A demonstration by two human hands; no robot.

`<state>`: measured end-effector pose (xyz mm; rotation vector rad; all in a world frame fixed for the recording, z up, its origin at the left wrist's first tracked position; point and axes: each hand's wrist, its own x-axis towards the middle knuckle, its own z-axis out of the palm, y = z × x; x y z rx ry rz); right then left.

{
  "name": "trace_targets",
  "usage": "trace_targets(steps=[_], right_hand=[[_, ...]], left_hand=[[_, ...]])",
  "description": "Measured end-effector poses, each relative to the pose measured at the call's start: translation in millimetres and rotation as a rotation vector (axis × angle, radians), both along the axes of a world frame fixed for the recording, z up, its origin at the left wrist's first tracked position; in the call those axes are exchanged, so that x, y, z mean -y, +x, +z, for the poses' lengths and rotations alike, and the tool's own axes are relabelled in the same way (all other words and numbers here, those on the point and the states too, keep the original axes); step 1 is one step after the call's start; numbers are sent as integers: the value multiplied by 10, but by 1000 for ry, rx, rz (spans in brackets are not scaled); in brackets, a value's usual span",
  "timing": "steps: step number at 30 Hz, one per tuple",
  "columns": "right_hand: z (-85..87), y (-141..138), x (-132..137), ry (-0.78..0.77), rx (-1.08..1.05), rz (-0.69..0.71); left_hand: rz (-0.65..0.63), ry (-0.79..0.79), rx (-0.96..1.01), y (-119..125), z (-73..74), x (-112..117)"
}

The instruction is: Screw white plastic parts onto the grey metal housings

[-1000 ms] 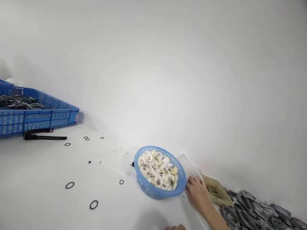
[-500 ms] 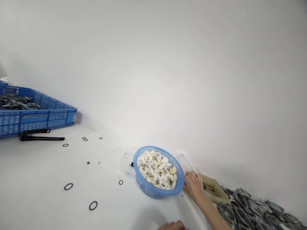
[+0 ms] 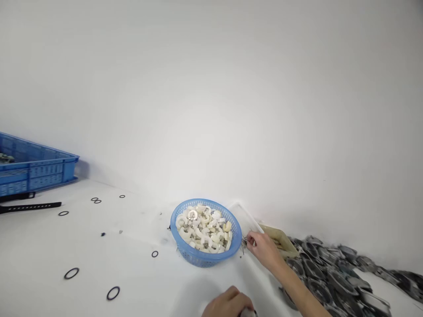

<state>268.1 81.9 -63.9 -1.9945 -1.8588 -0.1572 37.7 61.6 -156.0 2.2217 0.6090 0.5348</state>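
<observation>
A round blue basket (image 3: 198, 259) full of white curved plastic pieces with small metal parts stands on the white table. My right hand (image 3: 263, 249) is just to the right of it, over a white tray (image 3: 238, 208), fingers pinched on small thin metal parts (image 3: 244, 242). My left hand (image 3: 227, 304) shows at the bottom edge, curled around a small pale object that is mostly cut off by the frame.
A heap of grey metal ring-shaped castings (image 3: 333, 273) lies at the lower right, with a beige tray (image 3: 280, 237) behind my right hand. Black O-rings (image 3: 113, 293) lie scattered on the table. A blue crate (image 3: 33, 169) and a black strap (image 3: 29, 206) are at the far left.
The view has swung to the right, so the crate slid left. My right hand lifted from the tray with metal parts pinched. More of my left hand has come into view.
</observation>
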Motion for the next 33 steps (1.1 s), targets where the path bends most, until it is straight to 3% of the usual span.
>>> trace_targets(steps=[5,12,17,20,23,27,33], right_hand=[[-66,-6,489,12,-340,60],[-29,-290,1217,-223,-769,198],[109,-374,1490,-331,-557,126],[203,-385,1577,-404,-578,147],[292,-470,1626,-404,-530,155],[344,-637,1686,-250,-359,112],[279,-604,1754,-340,-403,142]], left_hand=[[-41,-37,-19,-128,238,49],[-46,-9,125,-172,223,101],[-96,-69,106,-275,440,152],[-79,-87,98,-304,548,182],[-73,-92,114,-302,572,201],[-35,-79,129,-292,560,232],[35,-22,138,-278,583,297]])
